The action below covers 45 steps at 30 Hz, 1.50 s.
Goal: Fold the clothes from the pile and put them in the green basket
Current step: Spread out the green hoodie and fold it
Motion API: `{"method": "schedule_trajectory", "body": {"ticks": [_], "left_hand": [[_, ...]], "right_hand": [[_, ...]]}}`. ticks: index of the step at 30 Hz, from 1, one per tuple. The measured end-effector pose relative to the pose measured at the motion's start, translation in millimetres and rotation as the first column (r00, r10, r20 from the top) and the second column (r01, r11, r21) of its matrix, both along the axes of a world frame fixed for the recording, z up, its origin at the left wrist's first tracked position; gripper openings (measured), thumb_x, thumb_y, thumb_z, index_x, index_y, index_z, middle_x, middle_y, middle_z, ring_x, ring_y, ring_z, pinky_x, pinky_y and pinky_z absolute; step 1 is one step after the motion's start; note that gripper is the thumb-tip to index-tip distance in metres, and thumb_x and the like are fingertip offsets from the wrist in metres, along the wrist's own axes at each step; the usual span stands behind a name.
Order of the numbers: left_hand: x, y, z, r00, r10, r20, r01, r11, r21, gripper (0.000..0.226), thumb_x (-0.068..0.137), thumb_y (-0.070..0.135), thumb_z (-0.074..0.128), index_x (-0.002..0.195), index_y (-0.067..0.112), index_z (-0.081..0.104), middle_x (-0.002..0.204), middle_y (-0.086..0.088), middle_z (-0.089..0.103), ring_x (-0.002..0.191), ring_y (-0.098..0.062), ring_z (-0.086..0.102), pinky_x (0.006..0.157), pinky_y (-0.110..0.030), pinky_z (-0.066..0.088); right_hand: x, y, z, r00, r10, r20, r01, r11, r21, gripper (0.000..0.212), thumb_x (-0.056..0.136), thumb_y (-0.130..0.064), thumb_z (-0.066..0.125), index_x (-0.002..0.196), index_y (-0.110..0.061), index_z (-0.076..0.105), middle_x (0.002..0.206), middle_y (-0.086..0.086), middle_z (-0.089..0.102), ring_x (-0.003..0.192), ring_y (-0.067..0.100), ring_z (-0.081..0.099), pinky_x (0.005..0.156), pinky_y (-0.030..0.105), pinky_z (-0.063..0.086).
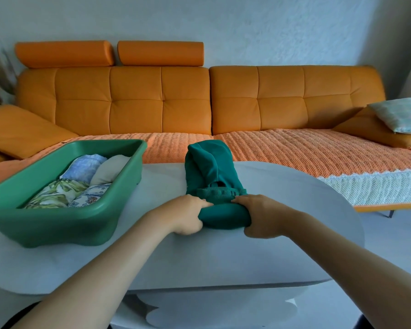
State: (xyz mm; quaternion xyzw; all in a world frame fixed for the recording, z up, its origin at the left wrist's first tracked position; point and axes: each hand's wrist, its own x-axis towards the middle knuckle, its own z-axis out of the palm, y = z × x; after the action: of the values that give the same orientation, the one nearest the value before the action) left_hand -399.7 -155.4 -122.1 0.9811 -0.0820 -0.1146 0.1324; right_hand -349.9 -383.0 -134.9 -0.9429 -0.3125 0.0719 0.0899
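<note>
A dark green garment [209,167] lies lengthwise on the white table [223,255], its near end rolled into a thick tube. My left hand [188,214] grips the left end of that roll and my right hand [259,217] grips the right end. The far part of the garment reaches the table's back edge. The green basket [57,224] stands on the table's left side. It holds several folded clothes: a blue one, a cream one, and two patterned ones.
An orange sofa [161,100] with a woven orange cover runs behind the table. A pale patterned pillow [399,115] rests on an orange cushion at the far right. White table surface lies to the right of the garment.
</note>
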Motion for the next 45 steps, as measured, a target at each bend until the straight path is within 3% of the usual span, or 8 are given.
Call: {"method": "schedule_trajectory", "body": {"ticks": [4, 12, 16, 20, 29, 35, 39, 45], "left_hand": [[-1.9, 7.0, 24.5, 0.998, 0.068, 0.017, -0.061, 0.961, -0.270, 0.010, 0.077, 0.011, 0.049, 0.076, 0.019, 0.054, 0.066, 0.008, 0.054, 0.061, -0.016, 0.049, 0.057, -0.028, 0.034], [4.5, 38.2, 41.4, 0.975, 0.207, -0.079, -0.206, 0.722, -0.660, 0.027, 0.090, 0.012, 0.061, 0.108, 0.030, 0.070, 0.106, 0.001, 0.073, 0.093, -0.026, 0.070, 0.081, -0.038, 0.054], [18.7, 32.3, 28.7, 0.848, 0.399, 0.349, -0.288, 0.899, -0.330, 0.033, 0.092, 0.032, 0.067, 0.124, 0.029, 0.061, 0.130, 0.010, 0.060, 0.108, -0.014, 0.062, 0.082, -0.030, 0.049], [23.1, -11.4, 21.2, 0.665, 0.052, 0.745, -0.025, 0.999, -0.047, 0.034, 0.098, 0.022, 0.052, 0.130, 0.024, 0.063, 0.136, 0.004, 0.060, 0.124, -0.020, 0.053, 0.107, -0.038, 0.038], [68.4, -19.3, -16.6, 0.928, -0.158, 0.337, 0.081, 0.969, 0.232, 0.116, 0.065, 0.088, 0.057, 0.157, 0.041, 0.003, 0.167, 0.007, 0.003, 0.153, -0.030, 0.010, 0.118, -0.058, 0.018], [92.2, -4.0, -21.3, 0.955, -0.129, 0.267, 0.107, 0.990, 0.096, 0.134, 0.058, 0.058, 0.087, 0.158, 0.041, -0.002, 0.167, 0.013, -0.001, 0.152, -0.019, 0.016, 0.118, -0.043, 0.032], [96.1, 4.6, -18.7, 0.963, -0.127, 0.237, 0.116, 0.991, 0.061, 0.137, 0.058, 0.045, 0.091, 0.157, 0.040, -0.002, 0.166, 0.016, -0.001, 0.150, -0.014, 0.021, 0.115, -0.040, 0.035], [85.6, -0.7, -23.6, 0.870, -0.171, 0.462, 0.081, 0.975, 0.208, 0.104, 0.065, 0.037, 0.084, 0.147, 0.028, 0.021, 0.163, 0.003, 0.011, 0.148, -0.019, 0.018, 0.110, -0.045, 0.038]], "right_hand": [[7.2, -12.0, 30.6, 0.982, -0.046, -0.182, 0.075, 0.985, 0.157, 0.015, 0.070, -0.024, 0.065, 0.085, -0.026, 0.065, 0.079, -0.003, 0.068, 0.076, 0.018, 0.066, 0.060, 0.031, 0.054], [20.0, -28.2, 37.4, 0.891, -0.073, -0.448, 0.376, 0.674, 0.636, 0.013, 0.095, -0.017, 0.061, 0.104, -0.012, 0.069, 0.096, 0.006, 0.073, 0.084, 0.025, 0.071, 0.057, 0.040, 0.058], [34.7, -8.2, 20.0, 0.839, -0.289, -0.461, 0.534, 0.600, 0.596, 0.029, 0.097, -0.038, 0.059, 0.116, -0.015, 0.063, 0.106, 0.004, 0.069, 0.090, 0.026, 0.070, 0.064, 0.042, 0.062], [45.8, 8.6, 8.9, 0.789, -0.381, -0.482, 0.601, 0.640, 0.479, 0.040, 0.104, -0.044, 0.040, 0.127, -0.012, 0.051, 0.107, 0.006, 0.060, 0.087, 0.023, 0.062, 0.054, 0.032, 0.052], [81.5, 17.8, -8.2, 0.726, -0.509, -0.463, 0.683, 0.615, 0.394, 0.046, 0.105, -0.042, 0.036, 0.143, -0.017, 0.037, 0.131, 0.014, 0.055, 0.102, 0.031, 0.058, 0.076, 0.039, 0.051], [73.0, 17.5, -10.7, 0.838, -0.195, 0.509, 0.010, 0.940, 0.342, 0.050, 0.096, -0.051, 0.045, 0.131, -0.020, 0.060, 0.144, 0.004, 0.051, 0.130, 0.027, 0.047, 0.107, 0.044, 0.042], [66.6, 13.0, -14.7, 0.941, 0.083, 0.329, -0.076, 0.997, -0.032, 0.118, 0.070, -0.072, 0.070, 0.160, -0.019, 0.013, 0.166, 0.004, 0.010, 0.153, 0.023, 0.010, 0.122, 0.031, 0.010], [72.1, 16.9, -18.5, 0.952, 0.001, 0.306, -0.019, 0.998, 0.054, 0.101, 0.073, -0.023, 0.076, 0.156, -0.022, 0.018, 0.159, 0.001, 0.028, 0.143, 0.024, 0.034, 0.114, 0.031, 0.034]]}}
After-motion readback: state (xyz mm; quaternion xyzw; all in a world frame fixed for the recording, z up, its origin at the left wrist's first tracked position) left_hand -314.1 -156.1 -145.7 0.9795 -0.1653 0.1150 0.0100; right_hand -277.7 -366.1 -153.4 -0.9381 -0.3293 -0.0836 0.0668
